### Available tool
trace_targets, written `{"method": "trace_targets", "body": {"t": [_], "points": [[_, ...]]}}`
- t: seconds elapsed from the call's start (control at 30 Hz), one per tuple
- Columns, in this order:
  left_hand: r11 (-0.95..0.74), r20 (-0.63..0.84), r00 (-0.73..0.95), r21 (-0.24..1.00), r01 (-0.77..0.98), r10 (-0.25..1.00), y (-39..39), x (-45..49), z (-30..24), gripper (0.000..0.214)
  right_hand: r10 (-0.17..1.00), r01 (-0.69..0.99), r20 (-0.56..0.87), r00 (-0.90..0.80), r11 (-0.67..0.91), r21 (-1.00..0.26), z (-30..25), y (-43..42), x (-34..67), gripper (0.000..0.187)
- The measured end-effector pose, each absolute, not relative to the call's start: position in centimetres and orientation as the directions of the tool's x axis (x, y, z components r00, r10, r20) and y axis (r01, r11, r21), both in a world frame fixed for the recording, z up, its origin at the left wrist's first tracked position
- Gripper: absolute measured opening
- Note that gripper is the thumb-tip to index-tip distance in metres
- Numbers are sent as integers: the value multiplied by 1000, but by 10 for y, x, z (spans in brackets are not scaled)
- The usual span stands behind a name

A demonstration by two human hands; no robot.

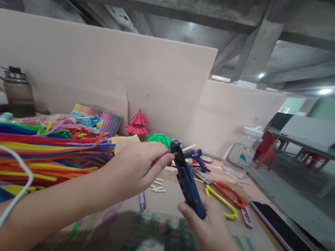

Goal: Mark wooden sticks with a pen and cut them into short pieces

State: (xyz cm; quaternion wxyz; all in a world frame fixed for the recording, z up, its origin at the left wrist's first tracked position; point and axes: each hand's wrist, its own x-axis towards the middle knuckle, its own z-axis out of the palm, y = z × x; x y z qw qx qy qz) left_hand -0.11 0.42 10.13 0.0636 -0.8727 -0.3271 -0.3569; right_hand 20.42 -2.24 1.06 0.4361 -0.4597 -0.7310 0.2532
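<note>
My right hand (210, 230) is wrapped round the lower end of a dark blue stapler (191, 186), which tilts up and to the left above the work surface. At its black upper end, my left hand (138, 163) is closed in a pinch, thumb and forefinger pressed together. What lies between those fingertips is too small or hidden to name. Behind the hands stand a pink tiered paper-like roof shape (137, 123) and a green one (159, 138). Several short pale sticks (158, 186) lie below the left hand, beside a thin purple-grey tube (142, 201).
Bundles of coloured pipe cleaners (33, 149) fill the left side, with a white cable (16, 155) across them. To the right lie scissors (228, 194), a blue glue gun (198, 159) and a phone (292, 243). A clear bottle (243, 154) and dark bottle (17, 92) stand behind.
</note>
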Motion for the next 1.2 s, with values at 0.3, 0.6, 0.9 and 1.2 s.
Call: {"method": "trace_targets", "body": {"t": [0.3, 0.6, 0.9, 1.2], "points": [[-707, 499, 501, 509, 490, 707, 10, -3, 107, 36, 887, 455, 463, 2, 411, -790, -1, -6, 215, 38], [-639, 296, 572, 460, 617, 765, 62, -10, 78, 21, 748, 602, 521, -411, 652, -461, -20, -13, 212, 17], [-666, 168, 646, 254, 702, 745, 95, -10, 29, 19, 483, 539, 552, -680, 839, -71, -24, -19, 208, 25], [-688, 157, 670, 121, 716, 725, 90, 5, 18, 19, 450, 490, 601, -661, 865, -108, -22, -14, 207, 26]]}}
